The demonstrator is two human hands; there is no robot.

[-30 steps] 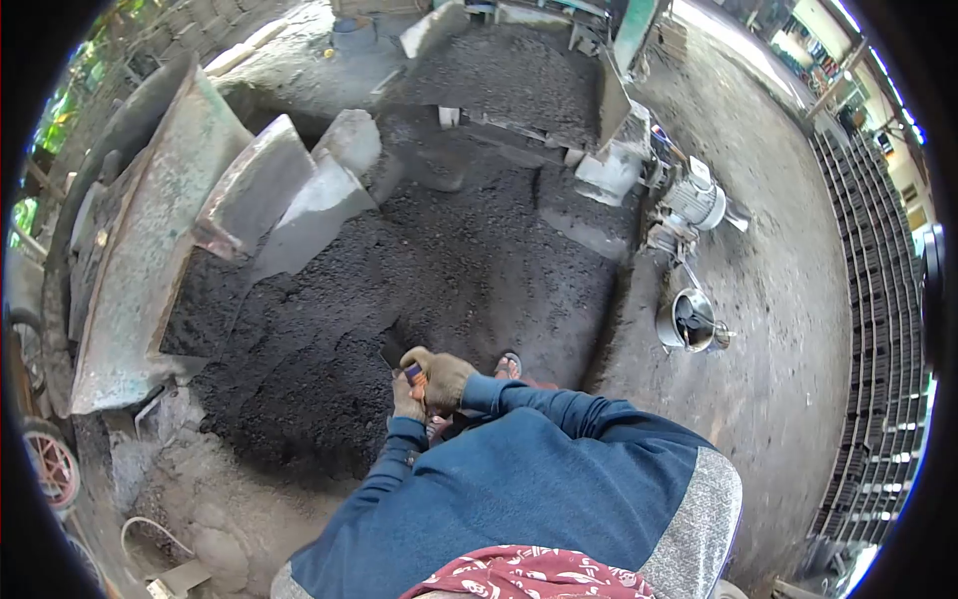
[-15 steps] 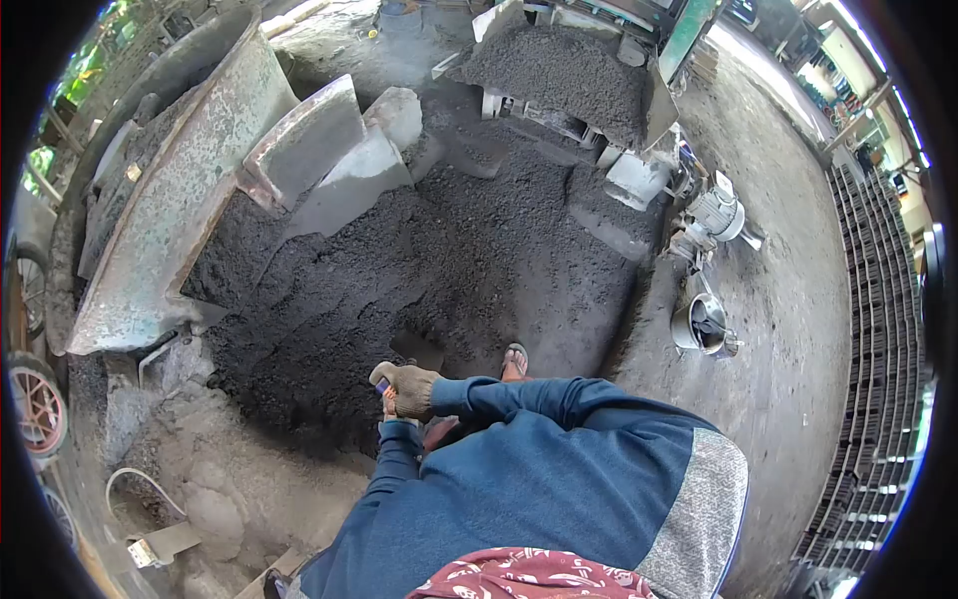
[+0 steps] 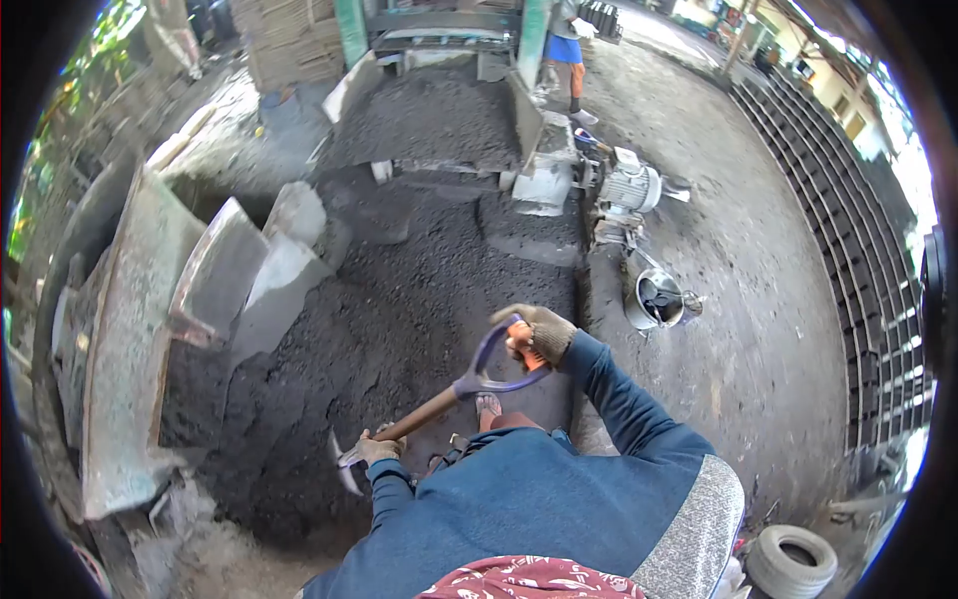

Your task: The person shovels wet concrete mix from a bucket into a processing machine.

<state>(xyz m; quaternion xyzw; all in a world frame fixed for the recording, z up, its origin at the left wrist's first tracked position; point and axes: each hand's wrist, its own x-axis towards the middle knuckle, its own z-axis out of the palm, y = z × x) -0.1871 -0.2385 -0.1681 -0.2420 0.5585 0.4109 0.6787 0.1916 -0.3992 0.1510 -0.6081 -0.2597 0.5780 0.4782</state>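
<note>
My right hand [image 3: 537, 334], in a worn brown glove, is closed around the orange grip of a shovel [image 3: 427, 413] with a purple D-shaped handle. Lower down, near the metal end, my left hand [image 3: 381, 446] wraps round the wooden shaft; it wears a similar glove. The shovel lies slantwise in front of my body, its handle end up to the right. Only part of the metal end shows, beside my left hand. Dark, damp granular material [image 3: 369, 319] is spread beneath and beyond it.
A hopper [image 3: 529, 115] of dark material stands ahead, with a motor [image 3: 631, 187] at its right. A metal bucket [image 3: 654, 299] is on the floor. Curved metal plates [image 3: 130, 339] rise at left. Another person [image 3: 567, 60] stands beyond the hopper. Tires [image 3: 791, 562] lie at lower right.
My right hand has moved up and right, away from my left hand, and the shovel's handle and shaft now show. The view has turned, bringing the other person and the tires into sight.
</note>
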